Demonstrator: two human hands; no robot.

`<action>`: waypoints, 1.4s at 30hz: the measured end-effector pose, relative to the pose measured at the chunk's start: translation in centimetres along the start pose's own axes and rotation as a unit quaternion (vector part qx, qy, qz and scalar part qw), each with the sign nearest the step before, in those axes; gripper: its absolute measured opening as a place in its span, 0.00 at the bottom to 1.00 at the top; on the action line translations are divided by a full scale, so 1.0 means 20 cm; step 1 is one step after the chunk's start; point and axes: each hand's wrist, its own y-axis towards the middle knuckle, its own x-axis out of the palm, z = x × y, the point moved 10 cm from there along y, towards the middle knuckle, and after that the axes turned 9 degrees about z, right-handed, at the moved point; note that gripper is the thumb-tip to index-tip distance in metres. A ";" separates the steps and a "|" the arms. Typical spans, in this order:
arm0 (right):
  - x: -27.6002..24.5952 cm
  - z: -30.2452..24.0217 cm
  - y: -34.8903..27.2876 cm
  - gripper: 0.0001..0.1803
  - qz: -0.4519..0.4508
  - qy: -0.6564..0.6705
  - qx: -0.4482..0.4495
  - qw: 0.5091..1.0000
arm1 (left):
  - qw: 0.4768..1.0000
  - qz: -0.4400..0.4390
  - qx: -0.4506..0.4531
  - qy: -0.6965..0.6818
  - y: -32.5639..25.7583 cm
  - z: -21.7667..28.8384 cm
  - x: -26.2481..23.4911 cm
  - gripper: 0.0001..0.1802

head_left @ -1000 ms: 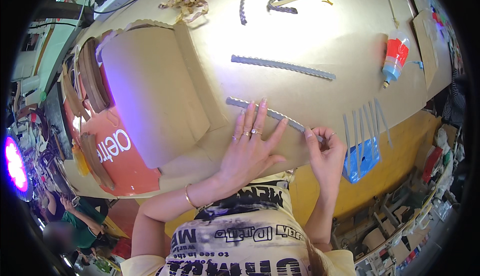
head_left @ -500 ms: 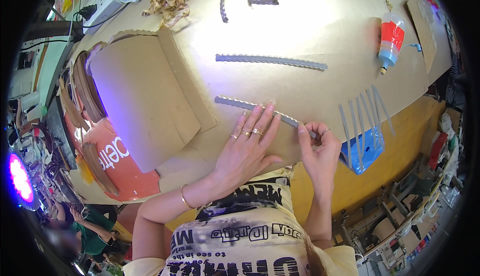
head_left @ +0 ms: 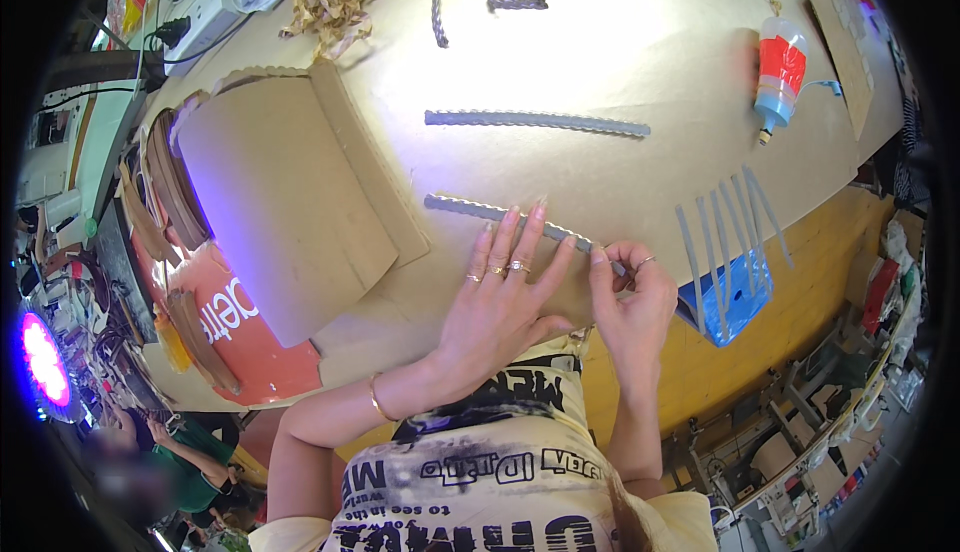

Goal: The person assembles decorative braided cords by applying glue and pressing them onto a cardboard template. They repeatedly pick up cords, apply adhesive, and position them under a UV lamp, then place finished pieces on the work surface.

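Pressing hand: the left hand point(head_left: 497, 314) is laid flat now, fingers slightly spread, across the near grey strip point(head_left: 460, 208), which is set on the tabletop point(head_left: 540, 174) just right of the brown panel point(head_left: 280, 202)
Pinching hand: at the strip's other end, farther from the panel, a grip is held by the right hand point(head_left: 632, 302), thumb and forefinger closed on the grey
Rippled edge: pale edging point(head_left: 455, 199) is shown along the strip; how firmly it is attached cannot be told, and it could be dragged crooked if the pinched end is tugged while the flat palm is eased
Matching strip point(head_left: 537, 123): right of the panel and beyond the near one, touched by neither hand; it could be nudged by overreaching fingertips
Thin strips point(head_left: 706, 237): well right of the panel, hung over the table edge by a blue bag point(head_left: 745, 312); they could be swept off by a stray right forearm
Bottle point(head_left: 780, 67): farther right of the panel, laid over; a spill could be caused by a loose tip
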 end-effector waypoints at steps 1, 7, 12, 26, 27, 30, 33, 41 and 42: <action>0.00 0.00 0.00 0.09 0.001 -0.004 -0.001 1.000 | 1.000 0.000 -0.003 0.001 0.00 0.01 0.00 0.48; -0.04 0.00 -0.02 0.08 0.023 0.020 0.001 1.000 | 1.000 0.010 -0.003 -0.003 0.01 0.02 0.00 0.48; -0.08 0.05 -0.03 0.05 -0.003 0.067 0.019 0.998 | 1.000 0.003 -0.005 -0.006 0.01 0.03 0.02 0.49; -0.09 0.07 -0.03 0.05 0.026 0.069 0.030 0.997 | 0.999 -0.005 -0.006 0.034 0.02 0.04 0.01 0.49; -0.09 0.07 -0.03 0.06 0.025 0.070 0.029 0.997 | 0.999 -0.005 -0.004 0.036 0.02 0.04 0.01 0.49; -0.08 0.09 -0.03 0.06 0.025 0.062 0.039 0.997 | 0.999 -0.005 -0.002 0.035 0.02 0.05 0.00 0.49; -0.08 0.09 -0.03 0.06 0.022 0.054 0.044 0.997 | 1.000 -0.005 -0.003 0.030 0.02 0.05 0.00 0.49; -0.07 0.09 -0.03 0.06 0.026 0.043 0.043 0.998 | 0.999 0.003 -0.003 0.039 0.03 0.06 0.01 0.48; -0.07 0.09 -0.03 0.06 0.029 0.042 0.037 0.998 | 0.999 0.000 -0.003 0.047 0.03 0.06 0.01 0.48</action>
